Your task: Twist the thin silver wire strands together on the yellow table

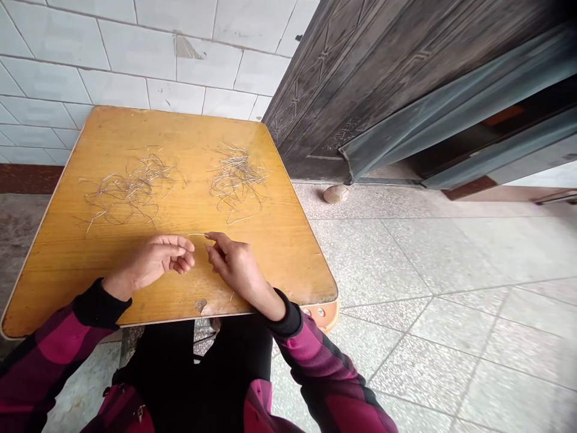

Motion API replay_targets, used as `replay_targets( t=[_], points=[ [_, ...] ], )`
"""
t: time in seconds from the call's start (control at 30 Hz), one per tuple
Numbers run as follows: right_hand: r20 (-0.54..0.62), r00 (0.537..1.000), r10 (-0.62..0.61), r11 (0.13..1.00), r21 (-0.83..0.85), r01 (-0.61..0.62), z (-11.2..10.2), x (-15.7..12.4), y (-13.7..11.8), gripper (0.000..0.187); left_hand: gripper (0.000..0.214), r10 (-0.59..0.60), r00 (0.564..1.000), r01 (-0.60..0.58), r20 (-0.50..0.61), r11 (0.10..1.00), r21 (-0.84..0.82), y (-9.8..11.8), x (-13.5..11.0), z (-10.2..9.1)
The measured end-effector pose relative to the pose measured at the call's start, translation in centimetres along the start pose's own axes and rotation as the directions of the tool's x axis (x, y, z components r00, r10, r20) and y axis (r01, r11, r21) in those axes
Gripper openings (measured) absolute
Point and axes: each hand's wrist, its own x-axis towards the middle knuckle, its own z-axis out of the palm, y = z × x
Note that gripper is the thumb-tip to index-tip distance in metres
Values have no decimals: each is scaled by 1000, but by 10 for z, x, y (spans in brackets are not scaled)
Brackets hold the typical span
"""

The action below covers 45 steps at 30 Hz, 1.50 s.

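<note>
Wire strand (199, 235) pinched in right hand (237, 269); left hand (153, 262) loosely curled beside, near tabletop (279, 264) front edge

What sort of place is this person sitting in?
Probably the doorway of a plain home or small workshop: there's a white-tiled wall, a dark panelled door, and a speckled tiled floor.

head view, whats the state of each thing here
left hand, open, fingers loosely curled, beside the short strand
right hand, fingers pinching the short strand
short silvery strand, held up above the tabletop
left tangle of silvery strands, loose on the tabletop
right tangle of silvery strands, loose on the tabletop
yellow wooden tabletop, chipped at its near edge
small pale ball, resting on the floor
</note>
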Motion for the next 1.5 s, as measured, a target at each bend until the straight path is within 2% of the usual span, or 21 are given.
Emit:
replay_targets(
  t=[0.1,0.23,0.4,0.6,0.8,1.0,1.1,1.17,1.23,1.3,1.43,1.5],
  points=[
    [-7,1000,5,998,-60,-5,0,-2,3,28,26,-11,999,12,31,1000,-25,1,0,0],
    [0,1000,-29,983,-181,28,1,-5,8,29,23,-26,1000,26,4,999,-20,0,1,1],
    [66,994,-90,960,-259,104,4,-7,11,29,28,-72,996,78,-42,984,160,-1,1,4],
    [99,982,-159,948,-262,180,-5,-11,14,24,29,-144,989,143,-23,928,345,1,-4,7],
    [75,980,-182,953,-234,195,-9,-14,15,25,33,-109,993,115,-39,908,402,-1,-6,5],
    [-19,993,-120,974,-194,114,-11,-13,16,26,34,-135,990,111,30,906,408,1,-10,-6],
    [-31,995,-92,978,-189,84,-13,-14,16,27,33,-65,998,62,-8,902,428,4,-7,-11],
    [4,995,-100,974,-204,98,-12,-14,15,27,32,84,994,-39,-72,874,484,5,-3,-10],
    [51,993,-108,969,-216,117,-10,-14,12,27,31,240,964,-137,-111,814,564,7,2,-6],
    [91,990,-106,970,-212,123,-7,-13,9,27,29,314,945,-188,-85,740,645,7,6,-1],
    [178,980,-87,988,-112,108,-2,-10,2,17,24,249,966,-217,77,605,766,7,10,9],
    [199,978,-64,997,-33,72,-1,-8,0,13,25,216,970,-216,109,572,792,6,11,11]
  ],
)
